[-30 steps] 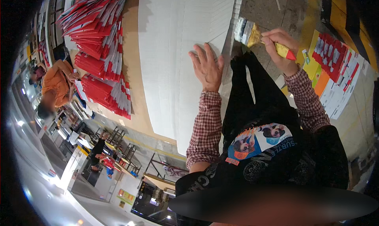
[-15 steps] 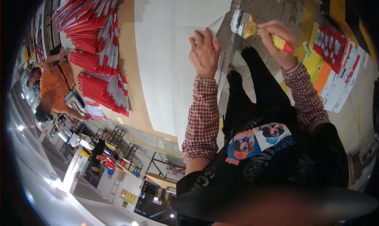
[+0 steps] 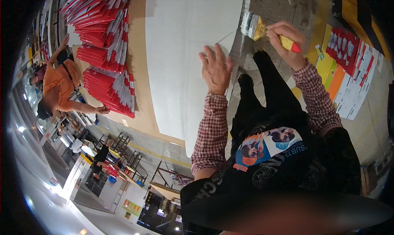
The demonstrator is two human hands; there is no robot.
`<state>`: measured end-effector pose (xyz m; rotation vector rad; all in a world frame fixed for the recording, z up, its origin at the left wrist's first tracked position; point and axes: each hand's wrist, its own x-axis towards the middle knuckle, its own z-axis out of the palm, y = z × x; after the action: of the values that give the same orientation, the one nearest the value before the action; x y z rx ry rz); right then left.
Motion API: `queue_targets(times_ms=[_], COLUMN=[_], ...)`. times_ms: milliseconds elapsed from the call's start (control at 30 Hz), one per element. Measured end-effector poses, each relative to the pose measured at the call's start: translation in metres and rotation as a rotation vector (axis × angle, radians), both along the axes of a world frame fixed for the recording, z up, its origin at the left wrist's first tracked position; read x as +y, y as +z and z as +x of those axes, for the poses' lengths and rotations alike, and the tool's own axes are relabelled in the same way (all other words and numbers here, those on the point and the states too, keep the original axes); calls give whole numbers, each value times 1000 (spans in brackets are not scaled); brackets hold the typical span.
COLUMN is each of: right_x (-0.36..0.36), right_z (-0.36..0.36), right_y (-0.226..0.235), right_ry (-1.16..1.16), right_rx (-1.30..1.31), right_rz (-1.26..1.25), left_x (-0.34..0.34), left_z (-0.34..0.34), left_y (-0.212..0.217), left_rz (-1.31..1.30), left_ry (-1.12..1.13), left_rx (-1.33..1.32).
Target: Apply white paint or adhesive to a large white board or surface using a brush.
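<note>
The left hand (image 3: 215, 68) is spread open, fingers apart, and is pressed flat on the white sheet (image 3: 188, 50) close to the sheet's right edge. Nothing is gripped by it. A second ago it was held a little lower and clear of that edge; it has since been slid up along the edge, and its palm is now laid fully down.

The right hand (image 3: 287, 40) is clamped on the yellow-and-red handle of a brush (image 3: 262, 29). The bristles are pointed left, toward the sheet's right edge, and are held over the grey floor just beside it. Over the last second the brush has been lifted slightly and brought nearer to the sheet, though no contact between bristles and sheet can be made out. From this it is judged that the sheet is being steadied for brushing along its edge.

The sheet is laid on a brown board (image 3: 141, 91). At the board's far left edge, stacks of red and white folders (image 3: 104, 42) are fanned out. A person in orange (image 3: 59, 83) is bent over them, one hand resting on the lower stack.

To the right, on the floor, coloured printed sheets (image 3: 349, 70) are spread.
</note>
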<state>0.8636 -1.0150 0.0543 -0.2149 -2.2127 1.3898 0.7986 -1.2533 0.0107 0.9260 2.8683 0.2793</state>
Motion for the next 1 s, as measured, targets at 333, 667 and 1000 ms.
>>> queue_targets(times_ms=[333,667,1000], right_x=[-29,-57,-63], right_z=[33,56,43], right_y=[-1,-2,-10], right_ry=[40,33,-46], right_rx=[14,-93,30], right_rz=[-103,2,40], left_x=[-4,-32,-65], left_z=[-12,32,32], left_y=[5,-3,5], left_rz=[3,-153,57], left_ry=[-68,32,-71], left_rx=[19,-18,-5])
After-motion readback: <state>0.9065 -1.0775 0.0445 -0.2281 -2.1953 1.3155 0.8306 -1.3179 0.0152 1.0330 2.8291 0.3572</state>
